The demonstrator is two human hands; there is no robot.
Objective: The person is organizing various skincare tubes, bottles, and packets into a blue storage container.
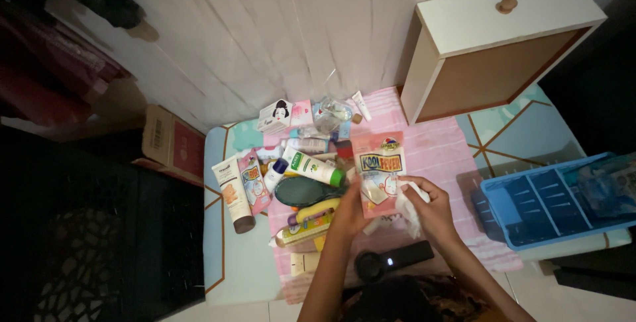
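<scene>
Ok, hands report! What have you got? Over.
Left hand holds pink sachet. Right hand grips white tissue. Bottles and tubes crowd left.

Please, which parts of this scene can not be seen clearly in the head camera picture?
- Left hand: its fingers lie behind the pink sachet, so the grip is hidden.
- Right hand: the white tissue covers its fingertips.
- Blue tray: cut off by the right edge.
- Clear bag: too small and glossy to tell its contents.
- Black device: dark, kind unclear.
- Left side of the room: too dark.
</scene>
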